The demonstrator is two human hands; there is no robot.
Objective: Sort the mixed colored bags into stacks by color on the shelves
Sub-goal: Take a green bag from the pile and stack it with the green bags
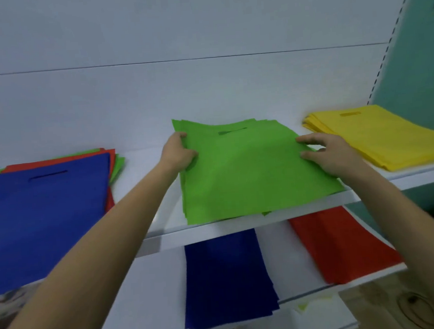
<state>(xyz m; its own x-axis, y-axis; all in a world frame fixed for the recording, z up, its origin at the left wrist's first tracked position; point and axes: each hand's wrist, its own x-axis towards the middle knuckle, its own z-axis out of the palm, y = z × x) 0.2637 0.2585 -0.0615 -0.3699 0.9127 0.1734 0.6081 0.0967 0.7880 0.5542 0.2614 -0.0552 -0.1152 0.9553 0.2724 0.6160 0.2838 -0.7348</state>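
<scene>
While your left hand (178,153) curls round the far left edge of the green stack (242,173), gripping it, your right hand (330,153) lies released on the stack's right edge, fingers nearly straight and touching the top bag.

The green stack sits in the middle of the upper shelf (155,184), a smooth white board. Its near edge slightly overhangs the shelf front. The bags are flat, matte, rectangular sheets of cloth-like material, loosely squared, with a narrow cut-out handle slot (233,131) near the far edge.

To the right on the same shelf, well apart from the green ones, lies a yellow stack (378,132). It is of the same flat shape, its layers fanned a little at the far left corner.

At the left end of that shelf is the mixed pile (44,215). A blue bag with a dark slot lies on top, with red bags (56,164) and green bags (118,163) poking out beneath along the far and right sides.

On the lower shelf (152,284), also white, a dark blue stack (226,276) sits below the green one, its near end sticking out past the shelf front. A red stack (337,243) lies to its right, apart from it.

Behind the shelves stands a plain white back panel (180,90), with a teal wall (421,47) at the far right.
</scene>
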